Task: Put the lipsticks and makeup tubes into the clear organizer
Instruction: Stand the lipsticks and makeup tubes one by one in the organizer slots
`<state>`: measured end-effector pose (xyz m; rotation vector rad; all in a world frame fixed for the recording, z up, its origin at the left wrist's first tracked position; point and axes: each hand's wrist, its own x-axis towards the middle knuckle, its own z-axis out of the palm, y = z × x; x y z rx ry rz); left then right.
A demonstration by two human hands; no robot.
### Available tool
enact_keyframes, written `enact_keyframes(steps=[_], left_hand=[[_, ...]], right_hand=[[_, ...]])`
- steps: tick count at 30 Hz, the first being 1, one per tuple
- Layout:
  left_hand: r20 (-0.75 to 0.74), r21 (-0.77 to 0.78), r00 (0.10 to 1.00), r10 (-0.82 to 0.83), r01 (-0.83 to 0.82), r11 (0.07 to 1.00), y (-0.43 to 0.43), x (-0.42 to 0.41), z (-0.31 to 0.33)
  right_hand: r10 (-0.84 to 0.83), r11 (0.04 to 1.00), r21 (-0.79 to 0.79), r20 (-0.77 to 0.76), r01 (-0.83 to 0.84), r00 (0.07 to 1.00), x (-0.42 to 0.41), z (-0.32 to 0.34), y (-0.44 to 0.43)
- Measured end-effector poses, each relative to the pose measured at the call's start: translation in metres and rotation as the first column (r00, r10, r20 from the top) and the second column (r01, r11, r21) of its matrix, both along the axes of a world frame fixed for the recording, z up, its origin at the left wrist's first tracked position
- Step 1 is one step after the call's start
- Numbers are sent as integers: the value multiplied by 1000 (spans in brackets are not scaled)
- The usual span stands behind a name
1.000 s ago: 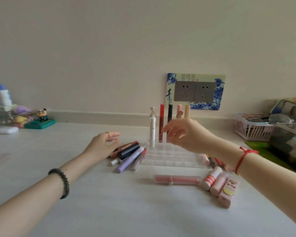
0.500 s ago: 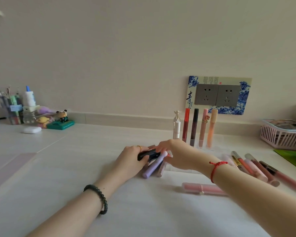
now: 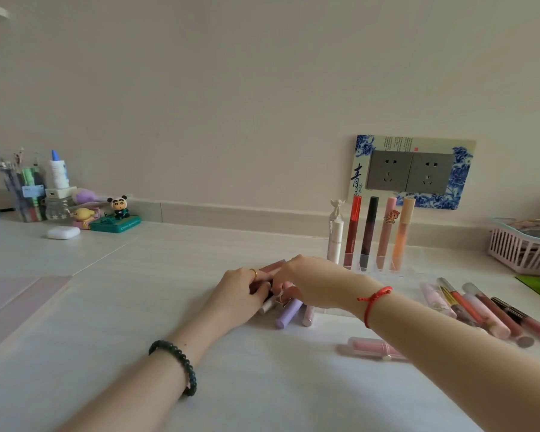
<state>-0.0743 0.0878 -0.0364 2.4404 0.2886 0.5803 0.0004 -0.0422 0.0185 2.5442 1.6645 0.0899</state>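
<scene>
The clear organizer (image 3: 401,271) stands near the wall with several tubes upright in its back row: white (image 3: 335,241), red (image 3: 353,232), dark (image 3: 368,235), pink (image 3: 386,235) and orange (image 3: 402,235). Left of it lies a small pile of lipsticks, among them a purple tube (image 3: 289,313) and a pale pink one (image 3: 308,315). My left hand (image 3: 240,294) rests on that pile, its fingers closed around a dark reddish lipstick (image 3: 258,286). My right hand (image 3: 312,282) reaches across with its fingertips curled down into the same pile; what they hold is hidden.
Several long lip-gloss tubes (image 3: 483,310) lie right of the organizer, and a pink case (image 3: 371,347) lies under my right forearm. A pink basket (image 3: 521,251) sits far right. Pen cup (image 3: 21,194), bottles, figurines and a white earbud case (image 3: 63,232) stand far left.
My right hand came down from the organizer's top to the pile on the left and met my left hand there. The black lipstick seen between the hands is now covered. The view shifted left.
</scene>
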Motion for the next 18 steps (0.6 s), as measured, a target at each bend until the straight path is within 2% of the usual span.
enact_keyframes(steps=[6,8,12,14,18], left_hand=[[-11,-43,1000,1,-2,999,3,0,-1],[-12,-55,1000,-14,14,998,4,0,-2],[-22,-82,999,-45,43,996,6,-1,-3],[-16,-76,998,-54,53,996,6,-2,-2],[6,-39,999,-47,47,998,3,0,-3]], right_hand=[[73,987,-142,-59,-81,996,-5,15,4],[80,977,-195,-28,-84,996,-6,14,5],[104,977,-194,74,-88,992,-5,7,4],[122,987,-107,50,-116,991,-2,8,0],[132,970,221,-123,-103,984,6,24,-18]])
